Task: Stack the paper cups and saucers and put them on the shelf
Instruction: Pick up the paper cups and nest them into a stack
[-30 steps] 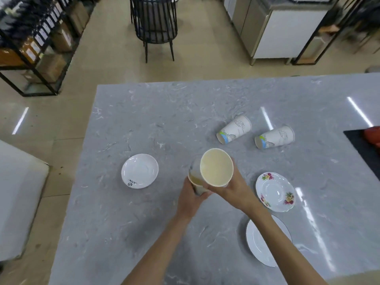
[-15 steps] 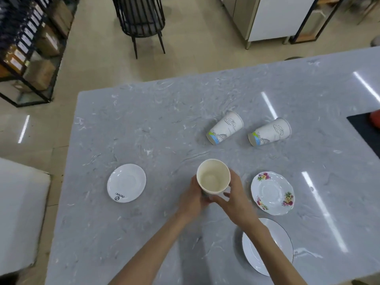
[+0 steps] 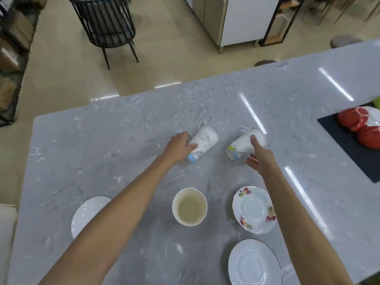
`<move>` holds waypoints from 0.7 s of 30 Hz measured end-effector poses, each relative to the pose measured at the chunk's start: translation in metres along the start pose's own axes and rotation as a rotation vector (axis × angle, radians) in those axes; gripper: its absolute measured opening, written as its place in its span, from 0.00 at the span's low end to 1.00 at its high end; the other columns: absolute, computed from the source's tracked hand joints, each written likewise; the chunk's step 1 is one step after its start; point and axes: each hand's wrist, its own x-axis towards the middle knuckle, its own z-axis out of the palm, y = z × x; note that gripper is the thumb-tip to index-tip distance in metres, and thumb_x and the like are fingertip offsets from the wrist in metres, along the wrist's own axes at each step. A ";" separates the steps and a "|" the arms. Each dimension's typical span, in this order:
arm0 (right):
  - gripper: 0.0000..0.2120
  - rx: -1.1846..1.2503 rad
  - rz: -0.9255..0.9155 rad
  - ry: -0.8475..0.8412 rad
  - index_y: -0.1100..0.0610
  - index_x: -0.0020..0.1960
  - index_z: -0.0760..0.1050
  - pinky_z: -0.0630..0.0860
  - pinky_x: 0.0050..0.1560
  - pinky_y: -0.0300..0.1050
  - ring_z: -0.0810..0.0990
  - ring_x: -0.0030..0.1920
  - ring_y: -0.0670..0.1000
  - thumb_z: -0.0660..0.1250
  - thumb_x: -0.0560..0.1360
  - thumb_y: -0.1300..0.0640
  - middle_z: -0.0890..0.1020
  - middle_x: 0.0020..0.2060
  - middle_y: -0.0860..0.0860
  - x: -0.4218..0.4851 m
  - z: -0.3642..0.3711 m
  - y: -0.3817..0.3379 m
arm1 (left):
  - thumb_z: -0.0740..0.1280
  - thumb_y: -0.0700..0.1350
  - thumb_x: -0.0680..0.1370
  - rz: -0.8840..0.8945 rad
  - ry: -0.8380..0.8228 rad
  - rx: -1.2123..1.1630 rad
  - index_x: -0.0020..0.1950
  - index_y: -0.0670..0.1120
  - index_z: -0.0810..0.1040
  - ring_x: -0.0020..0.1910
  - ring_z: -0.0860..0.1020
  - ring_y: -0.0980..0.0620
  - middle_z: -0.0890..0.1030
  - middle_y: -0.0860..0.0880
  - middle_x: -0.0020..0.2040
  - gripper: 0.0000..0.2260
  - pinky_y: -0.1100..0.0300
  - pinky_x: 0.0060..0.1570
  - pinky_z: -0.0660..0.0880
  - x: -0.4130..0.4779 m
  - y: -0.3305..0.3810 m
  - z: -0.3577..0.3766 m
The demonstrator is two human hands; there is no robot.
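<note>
Two white paper cups lie on their sides just above the centre of the frame on the grey marbled worktop (image 3: 123,140). The left lying cup (image 3: 202,146) carries a dark line drawing and a blue and green band near its base; the right lying cup (image 3: 242,145) has the same print, and the writing on both is too blurred to read. The left hand (image 3: 178,146) rests against the left lying cup with fingers curled around its side, though whether it grips firmly cannot be told. The right hand (image 3: 259,156) is spread, its fingers over the right lying cup, touching it or just above it. Lower centre stands an upright cup (image 3: 189,206), mouth up, its inside pale yellowish. Just right of it lies a floral saucer (image 3: 254,209) with red and yellow flowers at the rim. Below that, at the lower right, is a dark-rimmed plate (image 3: 254,264). At the lower left a plain white saucer (image 3: 86,212) is partly hidden by the left forearm. Red bundles (image 3: 358,128) sit on a dark mat (image 3: 353,153) at the right edge, and a black chair (image 3: 104,25) stands on the floor at the upper left.
</note>
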 end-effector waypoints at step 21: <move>0.28 0.071 0.109 -0.349 0.59 0.70 0.71 0.75 0.65 0.57 0.78 0.64 0.56 0.71 0.75 0.46 0.77 0.65 0.58 0.027 0.029 -0.005 | 0.74 0.37 0.73 -0.056 0.352 -0.635 0.75 0.49 0.54 0.64 0.74 0.48 0.64 0.41 0.70 0.38 0.55 0.61 0.78 -0.119 -0.037 -0.044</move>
